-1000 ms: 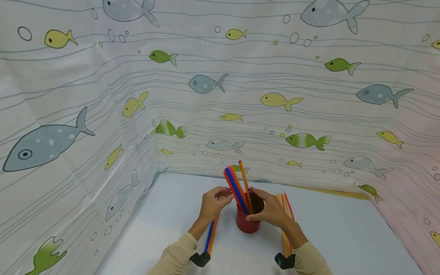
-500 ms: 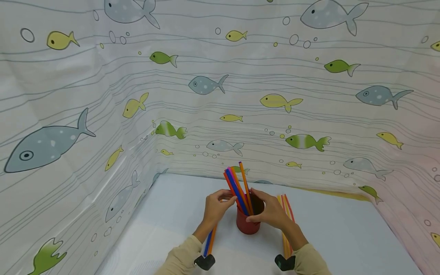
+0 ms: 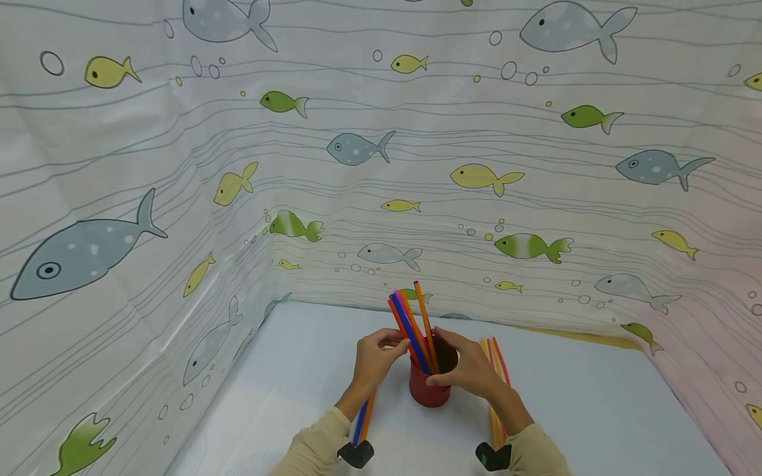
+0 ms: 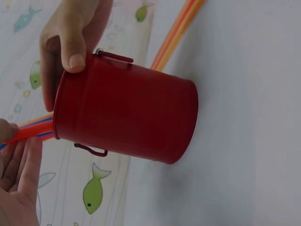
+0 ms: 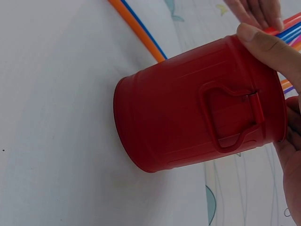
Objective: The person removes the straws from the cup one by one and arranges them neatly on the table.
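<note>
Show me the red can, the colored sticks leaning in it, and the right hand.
Red can (image 4: 125, 109), left wrist view: side wall.
Colored sticks (image 3: 408, 327), head view: a blue one's shaft.
Right hand (image 3: 473, 363), head view: its back.

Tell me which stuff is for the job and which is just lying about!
For the job:
red pot, its rim held by the right hand
colourful sticks leaning in it, held by the left hand

Lying about, though perhaps meant for the job too:
blue and orange sticks, left on the table
yellow, orange and red sticks, right
</note>
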`<state>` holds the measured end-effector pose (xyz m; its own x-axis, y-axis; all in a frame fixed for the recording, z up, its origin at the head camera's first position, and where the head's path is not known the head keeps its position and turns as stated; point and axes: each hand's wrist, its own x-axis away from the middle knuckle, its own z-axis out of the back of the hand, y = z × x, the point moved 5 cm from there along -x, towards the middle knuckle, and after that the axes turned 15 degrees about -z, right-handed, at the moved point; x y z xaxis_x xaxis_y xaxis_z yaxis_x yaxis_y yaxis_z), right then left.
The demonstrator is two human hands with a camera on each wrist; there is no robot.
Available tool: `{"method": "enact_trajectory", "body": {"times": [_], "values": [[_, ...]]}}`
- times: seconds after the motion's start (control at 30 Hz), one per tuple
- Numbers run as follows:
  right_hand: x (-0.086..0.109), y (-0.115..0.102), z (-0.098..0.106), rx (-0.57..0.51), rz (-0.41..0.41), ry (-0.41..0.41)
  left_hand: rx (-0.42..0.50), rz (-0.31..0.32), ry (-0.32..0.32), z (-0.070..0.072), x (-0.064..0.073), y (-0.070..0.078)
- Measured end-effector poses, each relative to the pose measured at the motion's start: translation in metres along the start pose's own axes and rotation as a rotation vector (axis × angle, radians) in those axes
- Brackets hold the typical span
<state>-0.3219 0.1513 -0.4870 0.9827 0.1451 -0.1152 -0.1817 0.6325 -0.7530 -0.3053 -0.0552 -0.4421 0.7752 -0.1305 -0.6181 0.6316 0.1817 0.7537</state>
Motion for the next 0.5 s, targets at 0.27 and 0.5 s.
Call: {"method": "enact_trajectory", "body": {"times": [0.27, 0.5], "values": [[0.0006, -0.0011, 0.0006, -0.001, -0.004, 0.001, -0.019, -0.010, 0.024, 0.0011, -0.0019, 0.0011], [0.0008, -0.0015, 0.0009, -0.004, 0.006, -0.006, -0.015, -0.002, 0.043, 0.0068, -0.0035, 0.0069]]}}
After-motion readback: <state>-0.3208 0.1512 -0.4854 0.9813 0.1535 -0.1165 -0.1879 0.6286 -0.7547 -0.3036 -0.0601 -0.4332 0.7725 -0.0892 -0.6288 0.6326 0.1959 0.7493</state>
